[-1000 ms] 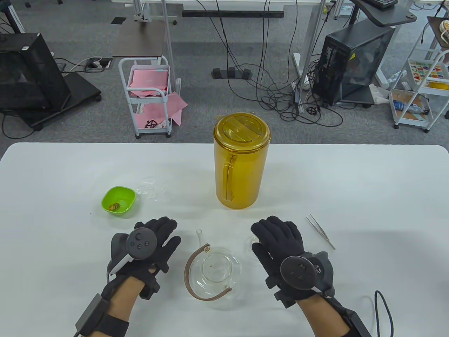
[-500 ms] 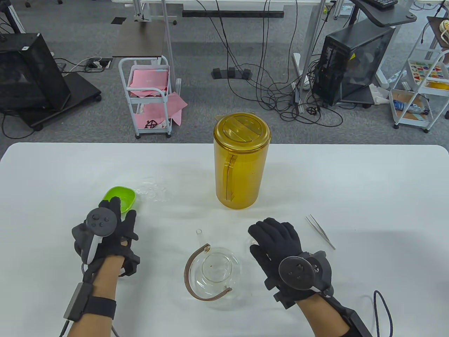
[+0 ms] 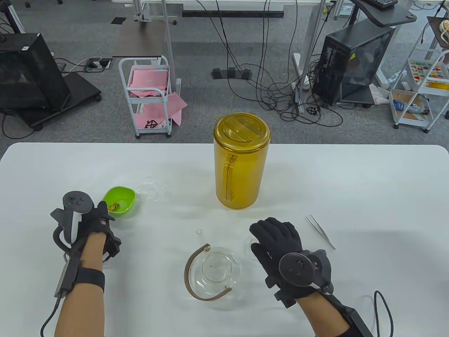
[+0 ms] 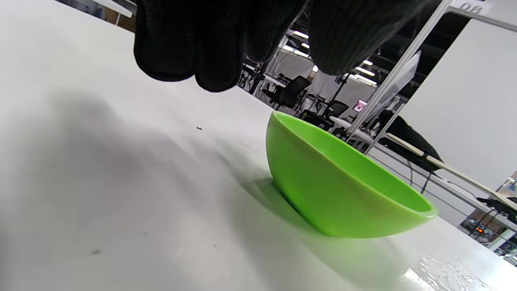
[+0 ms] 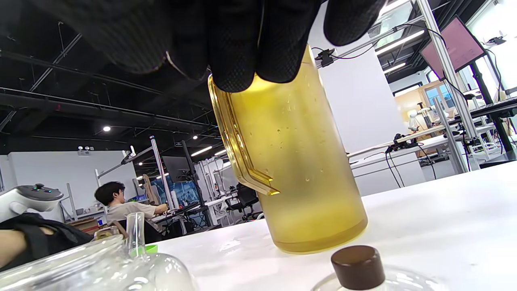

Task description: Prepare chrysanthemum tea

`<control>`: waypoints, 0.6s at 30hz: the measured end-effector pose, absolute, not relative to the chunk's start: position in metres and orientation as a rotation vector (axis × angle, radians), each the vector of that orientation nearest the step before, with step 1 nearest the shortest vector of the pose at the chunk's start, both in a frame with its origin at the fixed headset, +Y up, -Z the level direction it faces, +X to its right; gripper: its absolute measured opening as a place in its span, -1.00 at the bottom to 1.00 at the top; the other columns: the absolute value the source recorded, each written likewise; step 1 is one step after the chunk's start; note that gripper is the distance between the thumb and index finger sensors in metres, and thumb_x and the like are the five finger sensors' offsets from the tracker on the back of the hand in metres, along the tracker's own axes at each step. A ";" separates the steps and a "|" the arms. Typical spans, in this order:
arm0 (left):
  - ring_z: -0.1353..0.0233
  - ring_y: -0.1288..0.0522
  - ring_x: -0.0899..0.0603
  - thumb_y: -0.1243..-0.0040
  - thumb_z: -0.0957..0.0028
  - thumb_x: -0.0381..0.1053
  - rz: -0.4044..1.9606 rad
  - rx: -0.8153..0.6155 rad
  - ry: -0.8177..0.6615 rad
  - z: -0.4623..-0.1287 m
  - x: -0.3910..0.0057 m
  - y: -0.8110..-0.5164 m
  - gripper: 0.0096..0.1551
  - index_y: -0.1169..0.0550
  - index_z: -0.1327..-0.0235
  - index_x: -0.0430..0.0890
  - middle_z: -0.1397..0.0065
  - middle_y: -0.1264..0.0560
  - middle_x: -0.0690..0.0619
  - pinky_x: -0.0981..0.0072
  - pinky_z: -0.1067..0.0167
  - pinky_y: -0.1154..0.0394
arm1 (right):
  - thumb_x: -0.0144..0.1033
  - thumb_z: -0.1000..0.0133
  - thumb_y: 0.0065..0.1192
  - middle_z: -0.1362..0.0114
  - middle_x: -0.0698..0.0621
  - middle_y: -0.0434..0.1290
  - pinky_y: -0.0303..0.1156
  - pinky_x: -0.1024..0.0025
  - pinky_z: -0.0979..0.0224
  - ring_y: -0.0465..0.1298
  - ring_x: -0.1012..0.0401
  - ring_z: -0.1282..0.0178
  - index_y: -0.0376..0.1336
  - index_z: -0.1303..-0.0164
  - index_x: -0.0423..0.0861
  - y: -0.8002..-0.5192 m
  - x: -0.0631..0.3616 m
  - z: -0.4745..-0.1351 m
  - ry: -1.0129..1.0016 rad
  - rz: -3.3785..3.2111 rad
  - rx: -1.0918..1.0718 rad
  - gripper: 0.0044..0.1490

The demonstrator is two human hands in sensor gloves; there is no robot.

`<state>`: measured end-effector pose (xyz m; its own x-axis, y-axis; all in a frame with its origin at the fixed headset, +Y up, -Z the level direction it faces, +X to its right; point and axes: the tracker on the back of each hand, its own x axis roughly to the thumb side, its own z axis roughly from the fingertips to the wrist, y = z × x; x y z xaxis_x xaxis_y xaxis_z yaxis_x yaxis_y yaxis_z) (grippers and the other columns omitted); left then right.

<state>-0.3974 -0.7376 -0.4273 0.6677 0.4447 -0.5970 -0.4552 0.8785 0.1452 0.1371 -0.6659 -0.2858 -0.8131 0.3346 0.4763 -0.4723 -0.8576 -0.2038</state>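
A clear glass teapot (image 3: 214,270) with a brown hoop handle stands open at the near middle of the table. Its glass lid with a brown knob (image 5: 357,266) lies just right of it, under my right hand (image 3: 275,233), which hovers flat above it with straight fingers (image 5: 234,48). The green bowl (image 3: 121,200) holds a few dried chrysanthemum pieces (image 3: 114,207). My left hand (image 3: 103,212) is at the bowl's left side, its fingers (image 4: 210,52) a little above the table and holding nothing. The tall yellow pitcher (image 3: 242,165) stands lidded behind the teapot.
Metal tweezers (image 3: 320,231) lie right of my right hand. A small puddle of water (image 3: 152,187) glistens right of the bowl. The table's far edge (image 3: 224,144) runs just behind the pitcher. A black cable (image 3: 382,309) loops at the near right.
My left hand has moved from beside the teapot to the left and away from me, up to the green bowl's left side. The right hand has stayed over the lid.
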 end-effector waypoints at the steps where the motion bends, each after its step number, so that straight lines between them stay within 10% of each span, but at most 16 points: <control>1: -0.35 -0.45 -0.41 -0.26 -0.22 0.22 0.514 -0.037 0.672 -0.431 -0.397 -0.739 -0.20 -0.33 -0.62 -0.13 -0.45 -0.54 -0.21 -0.52 -0.47 0.08 | 0.09 -0.24 0.16 -0.66 0.10 0.30 0.12 -0.26 -0.63 0.32 -0.02 -0.72 0.21 -0.61 0.15 -0.666 0.137 -0.286 -0.438 2.605 0.603 -0.31; 18: 0.02 -0.61 -0.29 -0.39 -0.18 -0.01 0.430 -0.033 0.732 -0.458 -0.381 -0.756 -0.49 -0.60 -0.35 -0.17 0.03 -0.77 -0.10 -0.41 -0.41 -0.21 | 0.07 -0.25 0.14 -0.65 0.08 0.30 0.13 -0.27 -0.62 0.32 -0.03 -0.71 0.22 -0.60 0.13 -0.668 0.137 -0.288 -0.410 2.612 0.613 -0.32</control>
